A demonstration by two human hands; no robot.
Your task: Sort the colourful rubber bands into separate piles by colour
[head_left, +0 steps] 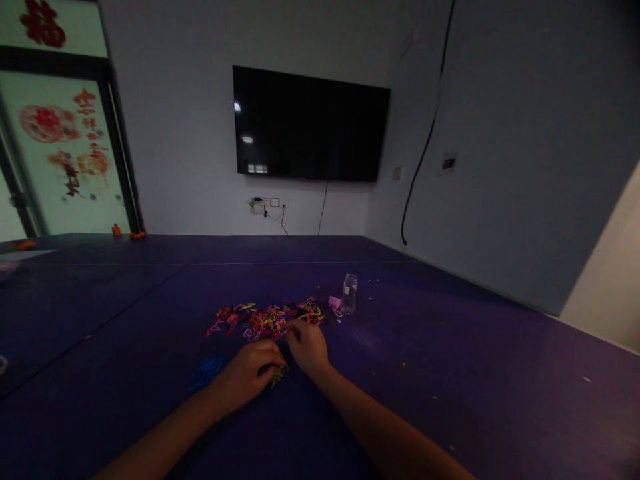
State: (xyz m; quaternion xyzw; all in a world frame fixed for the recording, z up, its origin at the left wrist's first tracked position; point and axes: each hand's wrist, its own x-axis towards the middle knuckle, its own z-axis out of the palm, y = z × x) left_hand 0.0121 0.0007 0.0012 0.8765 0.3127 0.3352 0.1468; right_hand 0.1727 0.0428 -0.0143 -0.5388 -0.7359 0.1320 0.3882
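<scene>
With left hand (253, 367) curled at a small yellow-green bunch of elastic bands (279, 377), right of a blue bunch (207, 372); cannot tell whether gripping any. With right hand (311, 348) nearer the mixed pile (270, 319), pinched at its near edge; cannot tell if holding any. Sprawls left to right just ahead, tangled, pink, red, yellow, black.

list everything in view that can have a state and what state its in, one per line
Multicoloured loops, loosely spread out
Green loops, in a small bunch
Blue pieces, heaped together
Left hand, fingers curled at the green loops
Right hand, fingers bent at the multicoloured loops
Clear bottle, upright, seemingly uncapped
TV, screen dark
Dark cable, hanging
</scene>
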